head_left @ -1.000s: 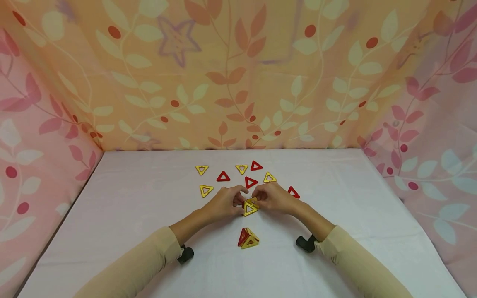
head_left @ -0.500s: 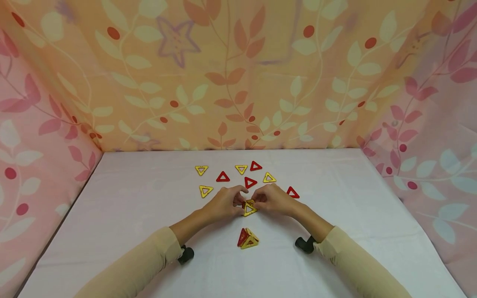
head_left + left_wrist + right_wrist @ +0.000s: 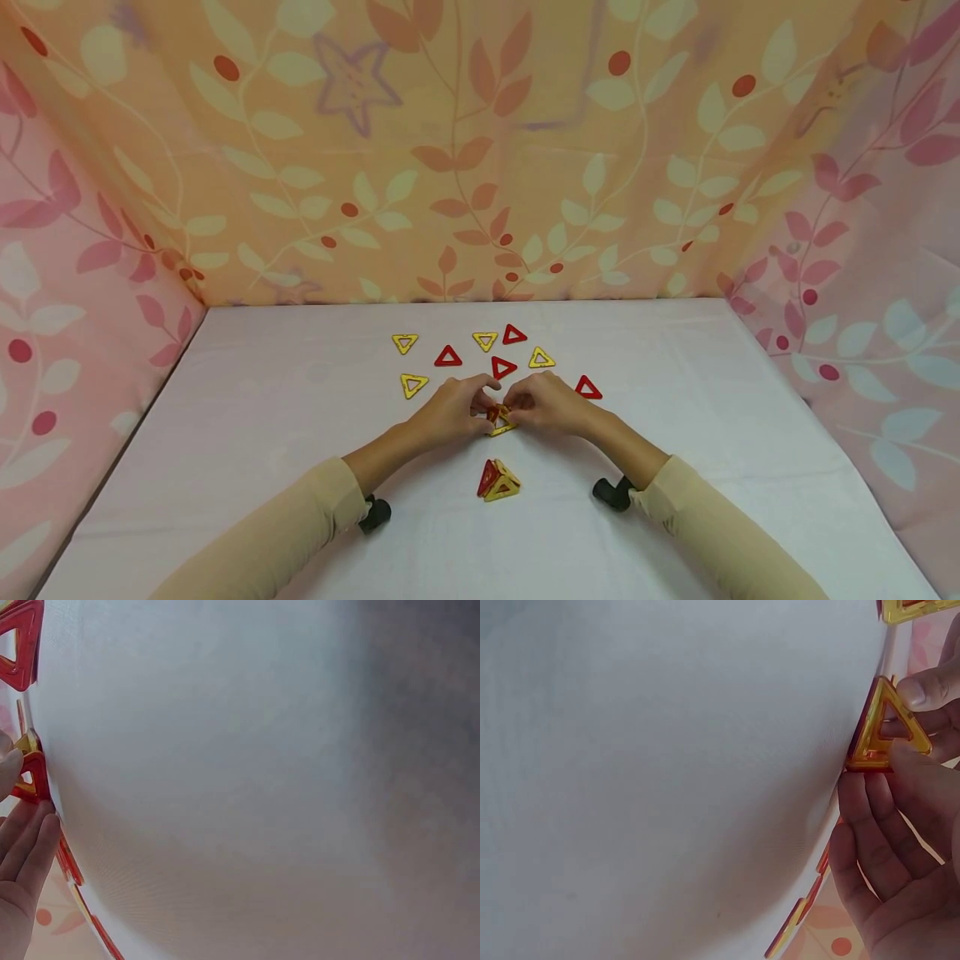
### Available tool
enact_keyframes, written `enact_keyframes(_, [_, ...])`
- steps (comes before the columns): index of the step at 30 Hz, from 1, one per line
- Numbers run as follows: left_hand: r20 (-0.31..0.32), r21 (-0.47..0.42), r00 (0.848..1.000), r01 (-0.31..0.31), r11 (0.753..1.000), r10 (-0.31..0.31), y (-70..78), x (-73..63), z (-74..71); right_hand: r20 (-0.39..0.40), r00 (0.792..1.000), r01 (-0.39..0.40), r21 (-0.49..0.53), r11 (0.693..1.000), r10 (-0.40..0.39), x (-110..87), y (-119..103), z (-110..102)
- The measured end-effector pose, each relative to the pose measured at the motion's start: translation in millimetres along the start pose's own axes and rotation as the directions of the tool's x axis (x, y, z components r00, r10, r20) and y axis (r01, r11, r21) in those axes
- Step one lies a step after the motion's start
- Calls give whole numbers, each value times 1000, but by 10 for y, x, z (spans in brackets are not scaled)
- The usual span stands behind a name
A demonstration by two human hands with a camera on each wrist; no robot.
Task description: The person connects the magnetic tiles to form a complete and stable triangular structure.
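Over the white-clothed tabletop (image 3: pixel 262 400), the left hand (image 3: pixel 456 407) and the right hand (image 3: pixel 550 403) face each other with half-closed fingers, both pinching a pyramid-like red-and-yellow plastic cluster (image 3: pixel 877 720), which is between a nearer red-and-yellow triangular pyramid (image 3: pixel 497 481) and farther loose red and yellow triangles (image 3: pixel 448 363).

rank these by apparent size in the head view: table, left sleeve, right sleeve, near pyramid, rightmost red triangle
1. table
2. left sleeve and right sleeve: too alike to rank
3. near pyramid
4. rightmost red triangle, farther from the camera than the pyramid
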State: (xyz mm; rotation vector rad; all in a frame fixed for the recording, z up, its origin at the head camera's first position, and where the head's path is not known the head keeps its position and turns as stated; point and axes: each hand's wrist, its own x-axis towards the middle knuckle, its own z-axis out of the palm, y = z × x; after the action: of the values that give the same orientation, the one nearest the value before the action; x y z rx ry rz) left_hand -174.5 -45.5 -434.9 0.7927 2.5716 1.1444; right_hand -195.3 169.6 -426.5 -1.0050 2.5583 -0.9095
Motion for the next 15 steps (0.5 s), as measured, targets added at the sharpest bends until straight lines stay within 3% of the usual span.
enact_keyframes(15, [20,1,1000,-8,1000,8,12,-11,-17,32,999,-2,26,1000,1,2,-11,11])
